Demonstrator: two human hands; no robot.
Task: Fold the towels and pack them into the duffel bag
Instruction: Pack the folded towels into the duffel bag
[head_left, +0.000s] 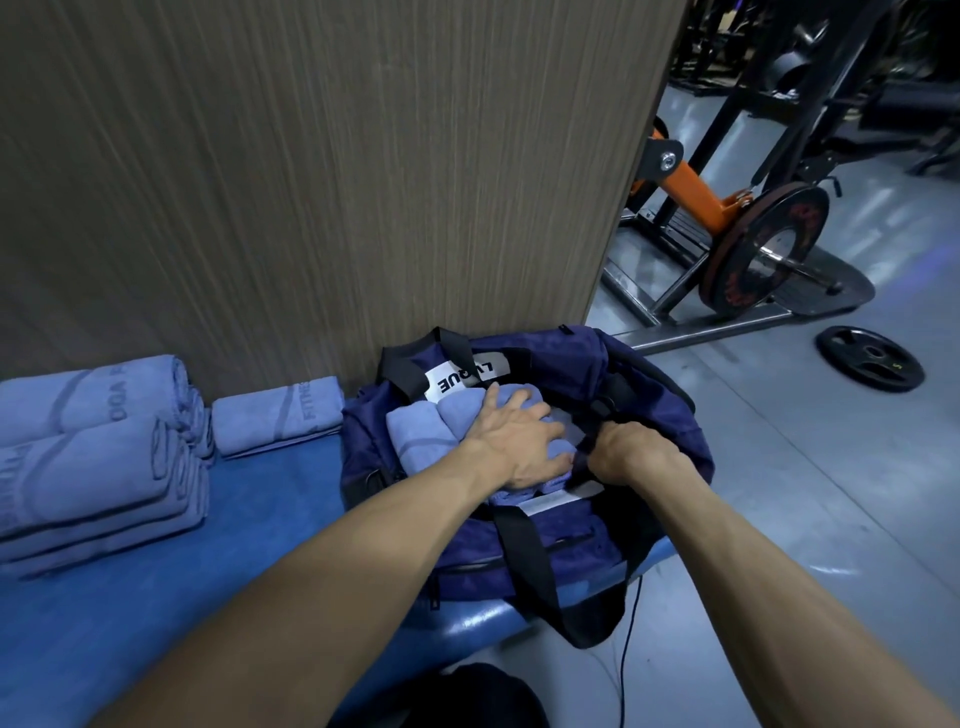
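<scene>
Now packing: towels go into the bag.
At frame centre, left hand presses spread fingers on towels inside; right hand grips the bag's rim.

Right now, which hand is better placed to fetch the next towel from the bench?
Left. The left hand lies flat on the towels in the bag, nearer the folded towel and the stack to its left. The right hand grips the bag's edge, holding it open.

Folded blue towels inside open navy duffel bag
</scene>
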